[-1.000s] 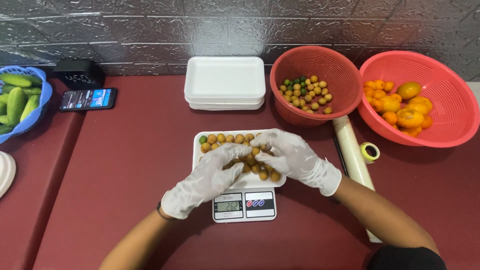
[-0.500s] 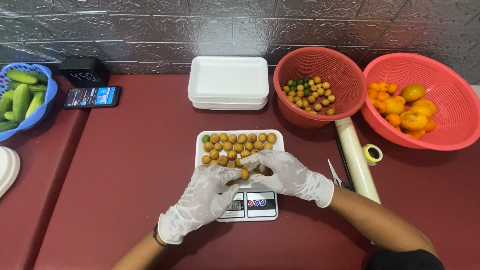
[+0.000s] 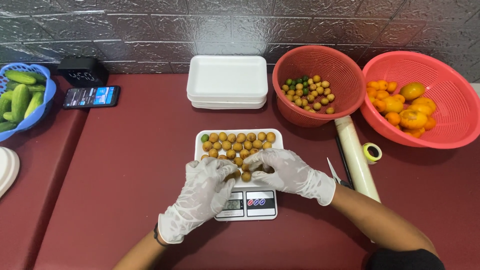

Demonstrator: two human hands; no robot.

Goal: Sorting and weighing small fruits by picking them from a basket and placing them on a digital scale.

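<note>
White-gloved left hand (image 3: 202, 192) and right hand (image 3: 284, 171) rest curled on the near end of the foam tray (image 3: 239, 135), fingertips touching loose small yellow-brown fruits (image 3: 239, 146), none clearly pinched. Tray sits on the kitchen scale (image 3: 246, 204), long axis running away from the person. Beyond the tray: stacked empty trays (image 3: 227, 80); right, red basket (image 3: 315, 65).

My hands, left (image 3: 202, 197) and right (image 3: 290, 172), wear thin, translucent white plastic gloves that wrinkle and shine faintly. The small yellow-brown fruits (image 3: 239, 145) have smooth, matt skins and sit in a matt white foam tray (image 3: 276, 145). The scale (image 3: 247, 205) beneath looks like glossy white plastic. The bench (image 3: 125, 165) has a smooth, dull maroon covering. The red baskets (image 3: 345, 75) are perforated plastic.
</note>
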